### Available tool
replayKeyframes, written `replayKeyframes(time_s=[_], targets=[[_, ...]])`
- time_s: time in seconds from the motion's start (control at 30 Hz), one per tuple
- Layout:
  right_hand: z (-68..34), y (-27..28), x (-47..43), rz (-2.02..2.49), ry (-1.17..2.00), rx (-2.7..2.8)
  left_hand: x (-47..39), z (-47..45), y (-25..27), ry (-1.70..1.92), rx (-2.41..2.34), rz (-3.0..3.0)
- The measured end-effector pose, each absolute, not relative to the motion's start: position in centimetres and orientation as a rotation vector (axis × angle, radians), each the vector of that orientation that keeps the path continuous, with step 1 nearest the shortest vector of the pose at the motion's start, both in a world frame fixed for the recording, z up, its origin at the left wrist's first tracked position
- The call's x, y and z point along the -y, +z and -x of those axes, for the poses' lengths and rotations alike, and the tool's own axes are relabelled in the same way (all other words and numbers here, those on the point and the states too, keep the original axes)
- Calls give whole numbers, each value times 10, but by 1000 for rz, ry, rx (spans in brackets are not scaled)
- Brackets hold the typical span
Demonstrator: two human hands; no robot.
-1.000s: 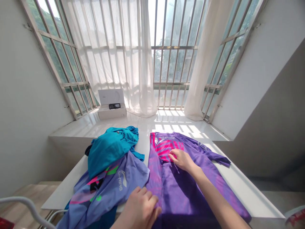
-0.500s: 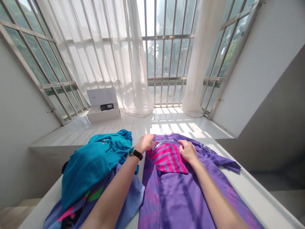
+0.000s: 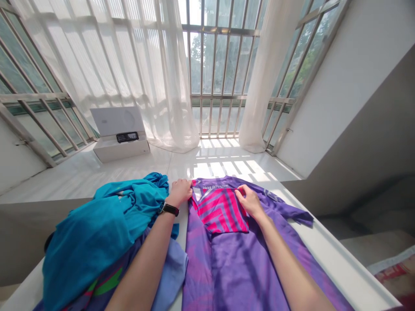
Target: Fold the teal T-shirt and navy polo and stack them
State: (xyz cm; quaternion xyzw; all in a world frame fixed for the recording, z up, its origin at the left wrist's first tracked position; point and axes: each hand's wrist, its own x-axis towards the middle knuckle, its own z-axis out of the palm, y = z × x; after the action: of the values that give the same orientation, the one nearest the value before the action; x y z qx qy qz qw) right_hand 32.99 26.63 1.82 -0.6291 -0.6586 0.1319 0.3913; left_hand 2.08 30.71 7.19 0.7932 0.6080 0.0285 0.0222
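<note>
A purple long shirt (image 3: 240, 263) lies spread out, with a pink-striped section (image 3: 223, 211) and white lettering near its collar. My left hand (image 3: 181, 191) has its fingers closed at the shirt's upper left edge, by a small pink bit of fabric. At the right border of the striped section, my right hand (image 3: 250, 201) pinches the fabric between thumb and fingers. A dark watch is on my left wrist. Left of my left forearm is a heap of clothes, topped by a teal garment (image 3: 97, 224).
The garments lie on a white table (image 3: 343, 255) pushed against a windowsill. On the sill stands an open white box (image 3: 123, 149) holding a black item. White curtains (image 3: 175, 86) hang before barred windows. A reddish packaged item (image 3: 397, 276) shows at the lower right.
My view has turned to the right, so things sit further left. My left hand has shifted outward from the collar area to the shirt's left edge. My right hand stays by the striped section.
</note>
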Motion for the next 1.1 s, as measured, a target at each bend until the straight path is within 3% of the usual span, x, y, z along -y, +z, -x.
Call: replayKeyframes(time_s=[0.47,1.1], targets=[[-323,18,-266,1494,572,1570,-320,-22,71,321,-1723,-2370],[-307,18,-257,1761,399,1719,-314,-7,73,252,-2041,-2350]])
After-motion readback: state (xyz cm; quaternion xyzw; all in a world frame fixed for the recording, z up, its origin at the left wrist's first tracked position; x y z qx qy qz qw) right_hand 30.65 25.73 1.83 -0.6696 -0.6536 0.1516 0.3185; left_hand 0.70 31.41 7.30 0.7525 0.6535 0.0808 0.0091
